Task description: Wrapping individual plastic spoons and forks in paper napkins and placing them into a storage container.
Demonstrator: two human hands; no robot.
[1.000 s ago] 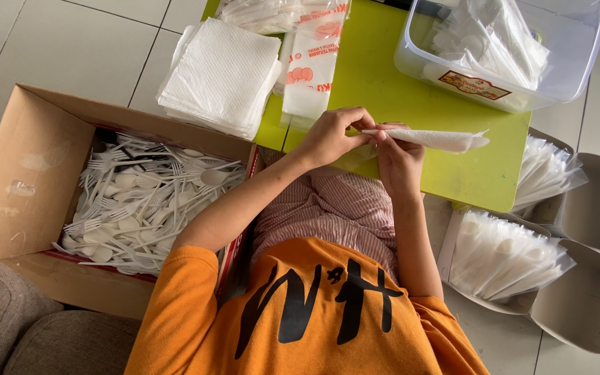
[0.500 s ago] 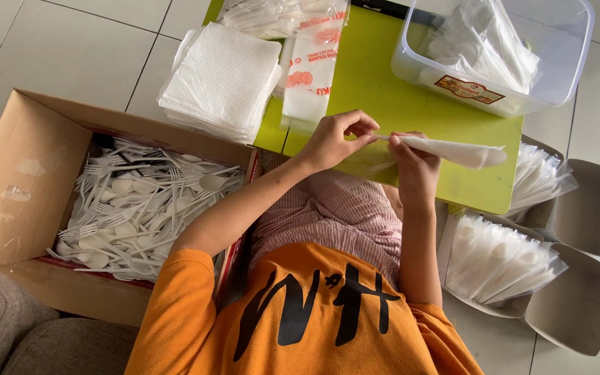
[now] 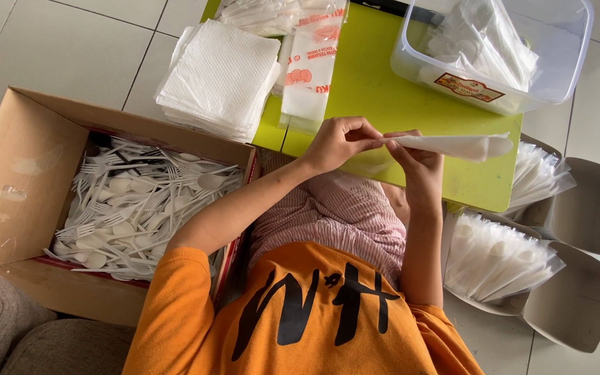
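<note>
Head view, looking down on a seated person in an orange shirt (image 3: 314, 312). On the floor at far left, an open cardboard box (image 3: 22, 173) holds loose white plastic forks and spoons (image 3: 140, 205). A stack of white napkins (image 3: 220, 76) overhangs the green table's (image 3: 383, 90) left edge, beside a printed plastic packet (image 3: 310, 69). Over the table's near edge, the left hand (image 3: 338, 142) pinches the narrow end of a slim white wrapped packet (image 3: 453, 146), fingers closed on it. The right hand (image 3: 418, 163) grips it from below, fingers curled around it. A clear tub (image 3: 564, 69) sits at the far right corner. Cardboard trays of white packets (image 3: 501, 253) lie on the floor at right.
</note>
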